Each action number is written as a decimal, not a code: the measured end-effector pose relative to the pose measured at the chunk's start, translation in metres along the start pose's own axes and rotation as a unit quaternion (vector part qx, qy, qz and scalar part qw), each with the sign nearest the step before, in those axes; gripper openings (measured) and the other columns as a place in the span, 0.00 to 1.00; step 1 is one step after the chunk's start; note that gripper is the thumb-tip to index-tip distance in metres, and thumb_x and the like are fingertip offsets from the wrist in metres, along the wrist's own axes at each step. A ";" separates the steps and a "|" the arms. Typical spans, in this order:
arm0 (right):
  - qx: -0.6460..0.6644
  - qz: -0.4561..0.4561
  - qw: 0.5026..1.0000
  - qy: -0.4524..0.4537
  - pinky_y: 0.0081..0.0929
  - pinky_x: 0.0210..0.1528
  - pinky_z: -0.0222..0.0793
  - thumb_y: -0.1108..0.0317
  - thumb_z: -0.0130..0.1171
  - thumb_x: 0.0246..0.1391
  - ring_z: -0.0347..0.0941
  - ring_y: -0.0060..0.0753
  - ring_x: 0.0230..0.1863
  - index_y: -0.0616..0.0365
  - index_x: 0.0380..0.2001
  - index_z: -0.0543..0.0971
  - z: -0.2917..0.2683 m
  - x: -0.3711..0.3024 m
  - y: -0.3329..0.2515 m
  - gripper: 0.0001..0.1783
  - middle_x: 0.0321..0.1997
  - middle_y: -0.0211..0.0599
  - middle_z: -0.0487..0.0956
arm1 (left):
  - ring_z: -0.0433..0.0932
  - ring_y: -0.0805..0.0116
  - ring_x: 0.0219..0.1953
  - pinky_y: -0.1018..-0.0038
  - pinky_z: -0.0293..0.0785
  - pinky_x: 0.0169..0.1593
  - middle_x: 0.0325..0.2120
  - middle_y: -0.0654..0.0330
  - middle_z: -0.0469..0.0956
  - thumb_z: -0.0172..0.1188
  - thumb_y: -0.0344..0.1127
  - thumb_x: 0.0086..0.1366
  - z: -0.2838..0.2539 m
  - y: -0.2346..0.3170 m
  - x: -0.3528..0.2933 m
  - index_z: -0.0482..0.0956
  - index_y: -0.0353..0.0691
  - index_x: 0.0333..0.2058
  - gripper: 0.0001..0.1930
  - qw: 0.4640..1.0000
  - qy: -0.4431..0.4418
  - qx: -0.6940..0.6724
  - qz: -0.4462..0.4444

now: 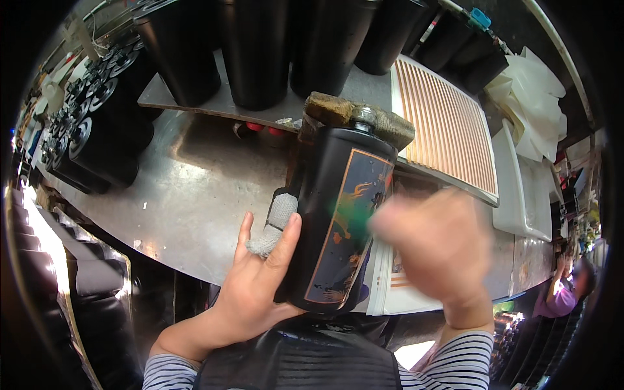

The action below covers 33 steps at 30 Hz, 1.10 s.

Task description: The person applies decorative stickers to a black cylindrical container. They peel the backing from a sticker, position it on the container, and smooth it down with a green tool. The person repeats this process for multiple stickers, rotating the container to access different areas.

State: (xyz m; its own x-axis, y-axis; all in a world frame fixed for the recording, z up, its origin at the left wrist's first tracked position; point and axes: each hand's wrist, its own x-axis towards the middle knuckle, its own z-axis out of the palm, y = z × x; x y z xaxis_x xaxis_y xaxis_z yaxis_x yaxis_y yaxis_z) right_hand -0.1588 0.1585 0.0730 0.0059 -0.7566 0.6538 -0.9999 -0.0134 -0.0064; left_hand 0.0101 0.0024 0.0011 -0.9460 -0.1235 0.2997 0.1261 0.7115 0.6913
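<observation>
A black cylindrical canister lies tilted toward me, its metal-fitted neck against a worn wooden block. On its side is a rectangular label with a copper-coloured border and an orange and green pattern. My left hand holds the canister at its lower left edge, thumb tucked beneath. Grey knitted covers wrap part of its fingers. Over the label's right side, my right hand is smeared by motion and looks closed. A green blur shows beside its fingertips; its kind cannot be made out.
More black canisters stand on a raised metal shelf behind. Others crowd the metal table at left. To the right are a copper-striped sheet, a white tray and crumpled translucent sheeting. Another person is at far right.
</observation>
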 end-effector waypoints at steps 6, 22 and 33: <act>-0.077 0.013 0.997 0.005 0.17 0.25 0.66 0.75 0.61 0.42 0.72 0.20 0.28 0.57 0.35 0.81 0.008 0.030 0.013 0.12 0.30 0.31 0.78 | 0.67 0.58 0.30 0.45 0.42 0.64 0.31 0.54 0.69 0.73 0.39 0.41 -0.012 -0.006 -0.015 0.49 0.31 0.63 0.54 0.997 -0.043 0.004 -0.066; 0.581 0.552 0.589 0.104 0.12 0.28 0.60 0.59 0.43 0.64 0.65 0.15 0.22 0.59 0.26 0.72 0.001 -0.070 0.005 0.17 0.20 0.28 0.70 | 0.65 0.46 0.58 0.62 0.67 0.55 0.59 0.36 0.56 0.73 0.47 0.42 0.003 -0.004 0.013 0.23 0.31 0.63 0.68 0.953 -0.132 -0.218 -0.165; 0.387 0.489 0.780 0.057 0.16 0.20 0.56 0.60 0.63 0.51 0.60 0.13 0.19 0.57 0.20 0.65 0.039 -0.019 0.001 0.19 0.15 0.27 0.66 | 0.56 0.58 0.62 0.67 0.54 0.62 0.62 0.45 0.48 0.61 0.46 0.57 0.004 0.012 0.066 0.25 0.34 0.64 0.54 0.939 -0.024 -0.313 -0.141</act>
State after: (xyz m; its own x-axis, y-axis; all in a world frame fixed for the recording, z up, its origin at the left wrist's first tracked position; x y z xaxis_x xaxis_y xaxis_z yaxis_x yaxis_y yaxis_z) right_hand -0.1594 0.1476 0.0312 -0.7992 -0.5905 0.1122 -0.2170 0.1094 -0.9700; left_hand -0.0520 0.0056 0.0265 -0.9785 -0.2042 0.0274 0.0054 0.1076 0.9942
